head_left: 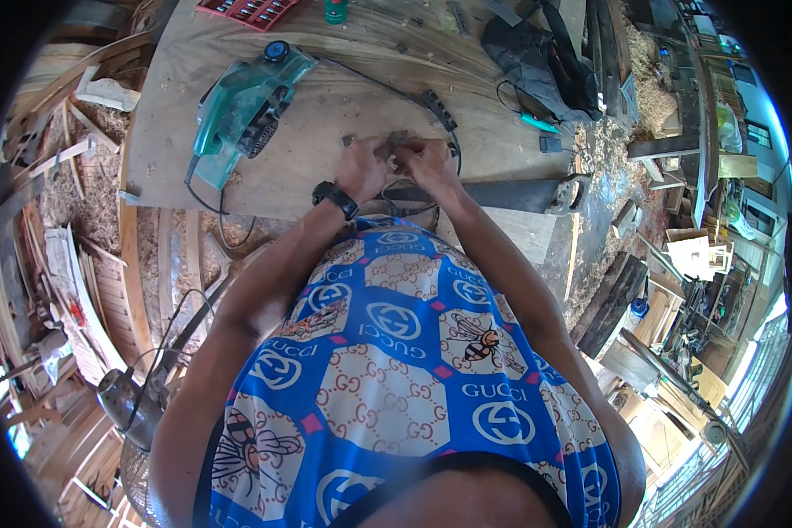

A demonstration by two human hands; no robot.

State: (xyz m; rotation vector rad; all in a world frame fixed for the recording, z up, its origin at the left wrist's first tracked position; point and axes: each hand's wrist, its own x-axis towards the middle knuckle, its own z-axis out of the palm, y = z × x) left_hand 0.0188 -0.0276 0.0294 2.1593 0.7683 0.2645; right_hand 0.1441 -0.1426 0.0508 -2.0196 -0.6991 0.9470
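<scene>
A small grey metal part (pixel 399 141), perhaps a blade fitting, is pinched between the curled fingers of the left hand (pixel 363 167) and right hand (pixel 427 161) above the wooden counter (pixel 326 167). A green electric planer (pixel 246 110) is seen lying to the left.

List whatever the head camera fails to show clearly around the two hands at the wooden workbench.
- Small dark object between left hand and right hand: head view, fingers cover it, too small.
- Red tray: cut off by top edge.
- Long dark metal bar: near end hidden behind the hands.
</scene>
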